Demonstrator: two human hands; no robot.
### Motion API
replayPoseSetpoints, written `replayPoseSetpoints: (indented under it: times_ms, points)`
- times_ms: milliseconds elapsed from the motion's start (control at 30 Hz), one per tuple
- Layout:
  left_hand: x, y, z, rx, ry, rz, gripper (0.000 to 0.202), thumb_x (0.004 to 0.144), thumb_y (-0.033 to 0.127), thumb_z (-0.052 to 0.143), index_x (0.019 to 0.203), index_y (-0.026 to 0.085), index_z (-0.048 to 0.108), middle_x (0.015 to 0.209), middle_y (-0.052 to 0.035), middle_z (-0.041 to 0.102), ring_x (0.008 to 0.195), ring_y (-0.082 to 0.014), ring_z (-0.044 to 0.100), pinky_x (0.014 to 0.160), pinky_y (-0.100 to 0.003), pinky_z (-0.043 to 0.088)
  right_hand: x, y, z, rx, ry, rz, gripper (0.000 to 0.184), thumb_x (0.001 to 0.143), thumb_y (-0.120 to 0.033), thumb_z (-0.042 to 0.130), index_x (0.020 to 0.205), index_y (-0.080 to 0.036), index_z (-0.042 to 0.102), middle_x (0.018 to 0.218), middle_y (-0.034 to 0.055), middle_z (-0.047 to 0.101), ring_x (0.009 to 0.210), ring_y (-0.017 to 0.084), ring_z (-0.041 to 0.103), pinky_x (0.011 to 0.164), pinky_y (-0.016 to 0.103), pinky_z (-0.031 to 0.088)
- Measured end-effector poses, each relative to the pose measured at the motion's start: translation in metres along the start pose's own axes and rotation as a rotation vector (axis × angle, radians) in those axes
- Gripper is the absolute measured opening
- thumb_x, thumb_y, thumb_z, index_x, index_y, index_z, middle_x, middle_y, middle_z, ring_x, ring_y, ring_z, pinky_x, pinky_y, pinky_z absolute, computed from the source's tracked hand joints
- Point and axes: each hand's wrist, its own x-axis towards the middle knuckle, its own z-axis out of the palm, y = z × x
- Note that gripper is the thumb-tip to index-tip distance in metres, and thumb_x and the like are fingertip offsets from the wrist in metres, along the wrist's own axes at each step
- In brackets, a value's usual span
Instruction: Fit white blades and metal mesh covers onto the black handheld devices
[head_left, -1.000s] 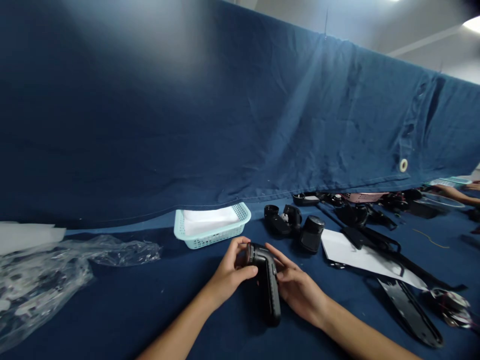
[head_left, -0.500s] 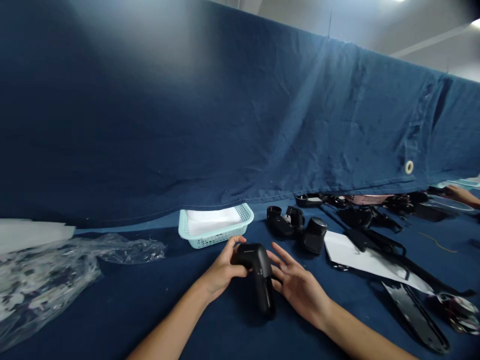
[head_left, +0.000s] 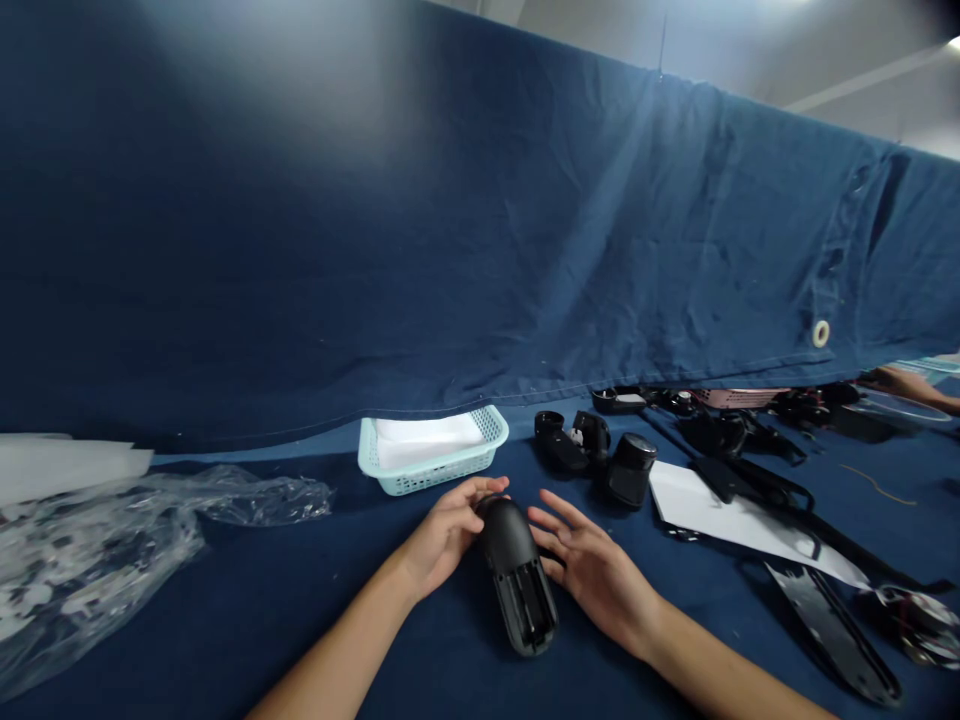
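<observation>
Just in front of a pale-blue plastic basket [head_left: 442,473] lined with white paper [head_left: 420,442], a person's left hand [head_left: 446,530] grips the rounded upper end of a black handheld housing [head_left: 511,540], its long recess facing the camera, above a dark-blue cloth [head_left: 420,645]. The right hand [head_left: 600,575] is open at the housing's right side, fingers spread; whether they touch it cannot be told. To the right stands a black canister [head_left: 630,470] near a white sheet [head_left: 694,495]; a clear plastic bag [head_left: 97,560] lies far left.
</observation>
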Motion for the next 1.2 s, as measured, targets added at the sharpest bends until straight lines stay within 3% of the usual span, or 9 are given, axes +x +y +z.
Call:
replayPoseSetpoints:
  times_ms: [133,367,467,567,667,833,1033,1133,1200]
  points:
    - [-0.001,0.000,0.003,0.031,0.030,0.012,0.032,0.079,0.022,0.052,0.110,0.021,0.060,0.133,-0.0081,0.055,0.123,-0.0272,0.051,0.096,-0.039,0.041,-0.004,0.003,0.006,-0.094,-0.021,-0.043,0.043,0.077,-0.015,0.071,0.119,-0.022,0.063,0.114,0.0074,0.065,0.100,0.022,0.063,0.089,0.037,0.046]
    - [-0.004,-0.003,0.015,0.316,0.119,0.125,0.022,0.087,0.036,0.057,0.097,0.019,0.066,0.100,-0.0059,0.068,0.099,-0.0242,0.061,0.092,-0.036,0.041,-0.008,0.008,0.010,-0.297,-0.061,-0.097,0.035,0.075,-0.021,0.077,0.109,-0.023,0.068,0.105,0.0046,0.064,0.084,0.016,0.063,0.082,0.032,0.047]
    - [-0.007,-0.003,0.019,0.446,0.148,0.216,0.030,0.091,0.043,0.050,0.092,0.020,0.068,0.106,-0.0060,0.067,0.109,-0.0254,0.057,0.098,-0.036,0.036,-0.009,0.008,0.010,-0.391,-0.095,-0.088,0.030,0.078,-0.023,0.076,0.107,-0.024,0.069,0.101,0.0034,0.065,0.082,0.014,0.062,0.083,0.031,0.047]
    - [-0.009,-0.003,0.019,0.540,0.148,0.265,0.032,0.093,0.046,0.047,0.094,0.021,0.068,0.116,-0.0058,0.065,0.117,-0.0253,0.053,0.103,-0.036,0.034,-0.011,0.007,0.009,-0.477,-0.153,-0.064,0.038,0.078,-0.023,0.076,0.114,-0.027,0.066,0.106,0.0038,0.063,0.089,0.016,0.062,0.084,0.032,0.047]
    - [-0.009,0.000,0.013,0.633,0.118,0.266,0.029,0.088,0.046,0.056,0.099,0.022,0.068,0.118,-0.0061,0.064,0.116,-0.0257,0.054,0.103,-0.036,0.036,-0.015,0.006,0.010,-0.542,-0.189,-0.072,0.049,0.077,-0.026,0.077,0.123,-0.033,0.060,0.117,0.0043,0.061,0.096,0.018,0.062,0.083,0.032,0.048]
    - [-0.014,0.011,-0.012,0.762,0.108,0.246,0.026,0.079,0.039,0.066,0.101,0.024,0.069,0.119,-0.0058,0.066,0.115,-0.0276,0.056,0.103,-0.040,0.037,-0.017,0.006,0.012,-0.647,-0.124,-0.175,0.038,0.082,-0.036,0.070,0.119,-0.031,0.062,0.117,0.0051,0.063,0.093,0.018,0.063,0.085,0.035,0.046]
    - [-0.047,0.025,-0.042,0.903,0.282,0.287,0.028,0.082,0.032,0.058,0.107,0.024,0.067,0.127,-0.0065,0.062,0.124,-0.0278,0.051,0.110,-0.045,0.031,-0.012,0.009,0.010,-0.723,0.000,-0.241,0.033,0.080,-0.042,0.068,0.108,-0.023,0.066,0.095,0.0050,0.068,0.084,0.020,0.064,0.080,0.036,0.048]
    - [-0.066,0.025,-0.042,0.970,0.378,0.316,0.030,0.087,0.026,0.048,0.113,0.023,0.064,0.125,-0.0062,0.063,0.122,-0.0247,0.053,0.109,-0.045,0.032,-0.011,0.011,0.012,-0.775,0.016,-0.282,0.030,0.080,-0.042,0.068,0.102,-0.022,0.068,0.082,0.0034,0.067,0.079,0.021,0.063,0.076,0.036,0.048]
    - [-0.075,0.023,-0.036,1.005,0.404,0.343,0.032,0.089,0.025,0.045,0.117,0.023,0.062,0.127,-0.0053,0.061,0.123,-0.0228,0.051,0.110,-0.043,0.032,-0.016,0.012,0.018,-0.823,0.013,-0.340,0.026,0.080,-0.041,0.069,0.097,-0.022,0.070,0.083,0.0035,0.065,0.078,0.021,0.061,0.078,0.037,0.047]
